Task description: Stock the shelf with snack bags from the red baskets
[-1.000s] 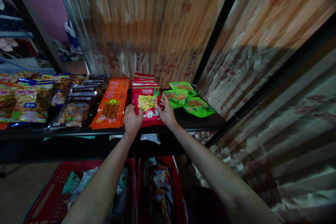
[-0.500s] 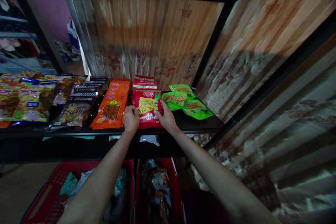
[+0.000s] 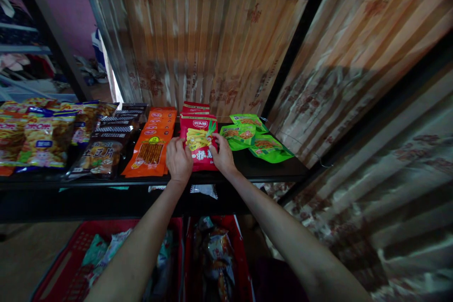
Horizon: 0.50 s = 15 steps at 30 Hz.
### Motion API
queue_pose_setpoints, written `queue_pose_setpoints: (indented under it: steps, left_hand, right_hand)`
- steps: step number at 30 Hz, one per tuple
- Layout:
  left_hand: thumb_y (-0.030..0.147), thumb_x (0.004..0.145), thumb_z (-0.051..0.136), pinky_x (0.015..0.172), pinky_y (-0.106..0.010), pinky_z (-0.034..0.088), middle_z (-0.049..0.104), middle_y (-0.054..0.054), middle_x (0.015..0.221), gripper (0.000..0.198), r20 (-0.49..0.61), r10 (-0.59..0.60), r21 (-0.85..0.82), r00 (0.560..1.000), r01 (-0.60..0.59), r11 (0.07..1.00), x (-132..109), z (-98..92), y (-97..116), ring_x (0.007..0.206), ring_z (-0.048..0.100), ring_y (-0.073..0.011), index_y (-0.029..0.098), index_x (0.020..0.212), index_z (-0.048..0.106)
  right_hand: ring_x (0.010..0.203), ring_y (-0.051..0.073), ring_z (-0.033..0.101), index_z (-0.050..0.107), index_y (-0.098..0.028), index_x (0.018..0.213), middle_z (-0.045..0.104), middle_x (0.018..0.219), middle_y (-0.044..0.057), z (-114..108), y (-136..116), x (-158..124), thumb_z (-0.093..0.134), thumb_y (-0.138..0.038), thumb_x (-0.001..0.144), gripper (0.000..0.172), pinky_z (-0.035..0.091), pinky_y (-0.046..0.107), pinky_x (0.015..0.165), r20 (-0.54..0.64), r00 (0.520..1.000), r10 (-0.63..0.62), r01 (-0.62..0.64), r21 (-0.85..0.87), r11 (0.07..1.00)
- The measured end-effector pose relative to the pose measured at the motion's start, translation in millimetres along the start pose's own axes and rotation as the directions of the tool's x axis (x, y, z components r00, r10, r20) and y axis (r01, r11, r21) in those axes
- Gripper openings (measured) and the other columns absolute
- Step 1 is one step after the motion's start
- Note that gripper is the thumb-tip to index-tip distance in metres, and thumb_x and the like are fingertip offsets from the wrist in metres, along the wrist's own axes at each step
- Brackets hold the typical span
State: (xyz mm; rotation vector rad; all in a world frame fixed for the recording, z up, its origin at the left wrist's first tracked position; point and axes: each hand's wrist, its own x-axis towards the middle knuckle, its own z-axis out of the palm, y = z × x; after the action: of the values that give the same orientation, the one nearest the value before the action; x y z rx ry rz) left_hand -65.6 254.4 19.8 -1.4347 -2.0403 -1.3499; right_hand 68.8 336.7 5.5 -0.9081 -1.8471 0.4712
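A red snack packet (image 3: pixel 198 138) lies at the front of a row of like red packets on a dark shelf (image 3: pixel 269 170). My left hand (image 3: pixel 179 159) grips its left edge, fingers curled over it. My right hand (image 3: pixel 222 153) holds its right edge, thumb on top. Orange packets (image 3: pixel 152 144) lie just to the left. Green packets (image 3: pixel 255 139) lie just to the right.
Further left on the shelf lie dark packets (image 3: pixel 102 146) and yellow-blue snack bags (image 3: pixel 38 137). Below the shelf stand two red baskets (image 3: pixel 67 264) (image 3: pixel 237 231) holding several packets. Wood-pattern panels wall the back and right side.
Both hands have slid the front red packet a little further back onto its row. My right hand has closed in on the packet's edge.
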Motion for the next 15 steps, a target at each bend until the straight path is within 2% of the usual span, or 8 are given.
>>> queue_pose_setpoints:
  steps: [1,3,5,9,12,15]
  left_hand:
    - [0.025,0.087,0.042,0.100,-0.040,0.037,0.057,-0.016,0.120,0.028,0.008,0.102,0.022,0.995,-0.102,0.994,-3,-1.6,2,0.121,0.047,-0.0271,0.013,0.106,0.060]
    - [0.029,0.089,0.042,0.104,-0.041,0.034,0.053,-0.014,0.129,0.031,0.084,0.286,0.056,0.955,-0.291,0.955,-7,-4.4,7,0.129,0.040,-0.0278,0.016,0.109,0.062]
    - [0.036,0.088,0.044,0.105,-0.045,0.032,0.048,-0.015,0.137,0.039,0.175,0.371,0.072,0.912,-0.388,0.919,-11,-5.5,10,0.134,0.034,-0.0295,0.018,0.119,0.058]
    - [0.043,0.087,0.044,0.107,-0.049,0.029,0.033,-0.017,0.148,0.054,0.255,0.324,0.108,0.911,-0.360,0.927,-15,-3.4,10,0.138,0.027,-0.0318,0.018,0.135,0.046]
    - [0.043,0.088,0.042,0.106,-0.049,0.030,0.029,-0.018,0.150,0.055,0.303,0.296,0.106,0.906,-0.341,0.934,-16,-1.5,9,0.140,0.022,-0.0315,0.018,0.137,0.044]
    - [0.042,0.088,0.042,0.103,-0.051,0.035,0.025,-0.018,0.151,0.055,0.337,0.255,0.118,0.907,-0.309,0.944,-16,-1.3,10,0.141,0.018,-0.0323,0.019,0.139,0.041]
  right_hand:
    - [0.112,0.024,0.052,0.055,-0.018,0.115,0.056,0.118,0.012,0,-1,-1,0.048,-0.022,0.082,0.034,0.043,0.044,0.099,0.007,1.000,-0.017,0.017,-0.032,0.999]
    - [0.117,0.025,0.048,0.058,-0.018,0.108,0.055,0.115,0.013,-2,-1,-2,0.046,-0.021,0.083,0.028,0.041,0.044,0.102,0.023,0.999,-0.033,0.035,-0.091,0.995]
    - [0.119,0.025,0.047,0.059,-0.018,0.105,0.054,0.115,0.013,-4,-2,-3,0.044,-0.021,0.084,0.026,0.040,0.044,0.103,0.038,0.999,-0.037,0.042,-0.136,0.990]
    - [0.125,0.026,0.042,0.059,-0.018,0.107,0.048,0.125,0.013,-8,-2,-6,0.045,-0.024,0.085,0.027,0.038,0.045,0.105,0.048,0.997,-0.061,0.070,-0.198,0.978]
    - [0.132,0.027,0.035,0.059,-0.018,0.109,0.042,0.135,0.014,-11,-3,-8,0.045,-0.025,0.086,0.028,0.033,0.048,0.108,0.044,0.995,-0.092,0.100,-0.241,0.965]
    - [0.133,0.028,0.034,0.059,-0.017,0.110,0.040,0.139,0.013,-14,-7,-7,0.043,-0.026,0.087,0.029,0.032,0.049,0.108,0.030,0.991,-0.130,0.133,-0.279,0.951]
